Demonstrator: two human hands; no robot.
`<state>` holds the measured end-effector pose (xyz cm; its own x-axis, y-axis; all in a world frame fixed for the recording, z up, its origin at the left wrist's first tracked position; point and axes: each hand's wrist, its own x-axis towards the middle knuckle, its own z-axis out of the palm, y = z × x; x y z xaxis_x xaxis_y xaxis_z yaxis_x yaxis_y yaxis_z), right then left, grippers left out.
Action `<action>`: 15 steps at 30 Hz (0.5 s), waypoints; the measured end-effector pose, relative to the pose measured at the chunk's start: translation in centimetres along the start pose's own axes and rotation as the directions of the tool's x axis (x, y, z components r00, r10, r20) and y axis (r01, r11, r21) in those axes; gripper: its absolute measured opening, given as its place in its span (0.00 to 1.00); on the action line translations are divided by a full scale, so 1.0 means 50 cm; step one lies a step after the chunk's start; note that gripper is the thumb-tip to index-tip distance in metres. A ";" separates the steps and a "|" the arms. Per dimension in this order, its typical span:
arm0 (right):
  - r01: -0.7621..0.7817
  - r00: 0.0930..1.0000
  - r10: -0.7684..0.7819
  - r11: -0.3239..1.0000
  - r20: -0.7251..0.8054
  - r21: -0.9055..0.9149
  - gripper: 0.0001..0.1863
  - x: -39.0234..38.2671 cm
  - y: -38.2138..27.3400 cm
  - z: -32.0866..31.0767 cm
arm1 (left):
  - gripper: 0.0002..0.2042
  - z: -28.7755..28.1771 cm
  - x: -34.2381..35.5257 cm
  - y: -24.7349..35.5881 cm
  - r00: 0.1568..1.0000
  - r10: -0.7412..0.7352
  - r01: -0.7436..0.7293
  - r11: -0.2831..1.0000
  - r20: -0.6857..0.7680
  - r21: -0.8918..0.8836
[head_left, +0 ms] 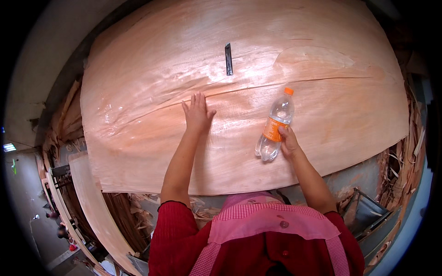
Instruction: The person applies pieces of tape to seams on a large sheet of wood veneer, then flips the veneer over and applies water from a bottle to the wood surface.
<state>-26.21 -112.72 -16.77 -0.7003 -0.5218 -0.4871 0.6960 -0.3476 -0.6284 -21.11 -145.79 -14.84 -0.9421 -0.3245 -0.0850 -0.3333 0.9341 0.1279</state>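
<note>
A large sheet of pale wood veneer [138, 156] lies in front of me, with a long crease or split running across it. My left hand [198, 114] rests flat on the sheet just below that crease, fingers spread. My right hand [288, 141] grips a clear plastic bottle [281, 110] with an orange cap and orange label. The bottle leans over the sheet, cap pointing away from me; whether its base touches the wood I cannot tell. Beyond my left hand lies a slim black bar [229, 60] with a slanted far end, its exact kind unclear.
Torn veneer scraps [405, 170] are heaped along the right edge, and more lie beneath the near edge. A long veneer strip [94, 202] stands at the lower left. Beside the scraps at the lower right is a dark metal frame [363, 214].
</note>
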 end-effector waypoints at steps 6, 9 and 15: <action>0.006 1.000 -0.006 1.000 -0.015 -0.001 0.27 0.002 -0.002 0.005 | 0.41 0.019 -0.009 0.015 0.999 0.031 -0.031 1.000 -0.013 0.000; -0.010 1.000 0.010 1.000 -0.001 0.008 0.27 0.003 0.002 -0.003 | 0.41 0.035 -0.018 0.003 0.997 0.051 -0.054 0.997 -0.059 -0.048; -0.014 1.000 0.015 1.000 -0.012 0.024 0.25 -0.001 0.006 0.002 | 0.39 0.061 -0.018 -0.141 0.909 -0.372 0.347 0.925 -0.187 -0.151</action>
<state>-25.94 -112.89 -16.87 -0.6920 -0.5171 -0.5037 0.7095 -0.3587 -0.6066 -17.81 -151.66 -18.70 -0.7396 -0.6703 0.0603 -0.6415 0.7293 0.2380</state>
